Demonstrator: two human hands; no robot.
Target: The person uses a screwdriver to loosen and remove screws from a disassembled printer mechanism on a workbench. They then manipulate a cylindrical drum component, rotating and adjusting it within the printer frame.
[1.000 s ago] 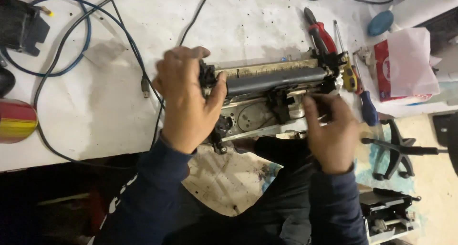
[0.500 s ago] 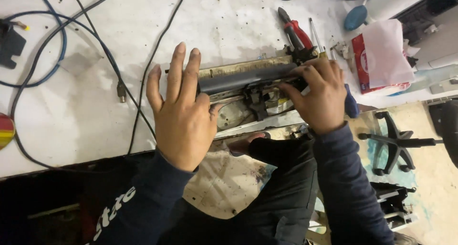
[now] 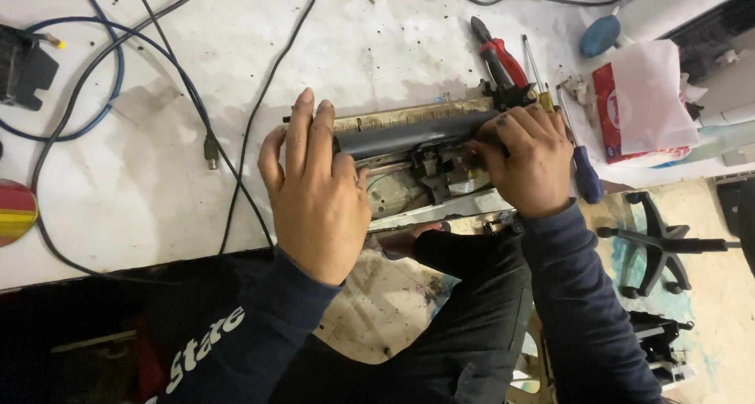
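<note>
Left hand (image 3: 318,195) has flattened out since a second ago: it was cupped over the left end of the printer fuser assembly (image 3: 417,164) with fingers curled, now the fingers lie straight and together, palm down, pressing on that end. Nothing is gripped in it, just a flat press. Right hand (image 3: 531,162) has shifted too, from lower on the front of the unit up onto its right end; fingers are curled over the end of the dark roller (image 3: 409,135), holding it there. Read: both hands went from handling the unit to bracing it at both ends, so it looks pinned steady against the bench (image 3: 157,176), likely to seat or free the roller. That's a judgement.

Assembly itself sits at the near edge of the white bench, partly overhanging toward the person's lap, between the two hands. Long axis runs left to right across the view, tilted slightly, right end a bit farther from the person than the left. Roller lies along the far side, parallel to that axis; open frame with small black parts faces up and toward the person.

Nearby: red-handled pliers (image 3: 497,56) just beyond the right end, blue-handled screwdriver (image 3: 586,172) just beside the right hand, black cable (image 3: 259,113) and blue cable (image 3: 86,121) to the left, well apart.
</note>
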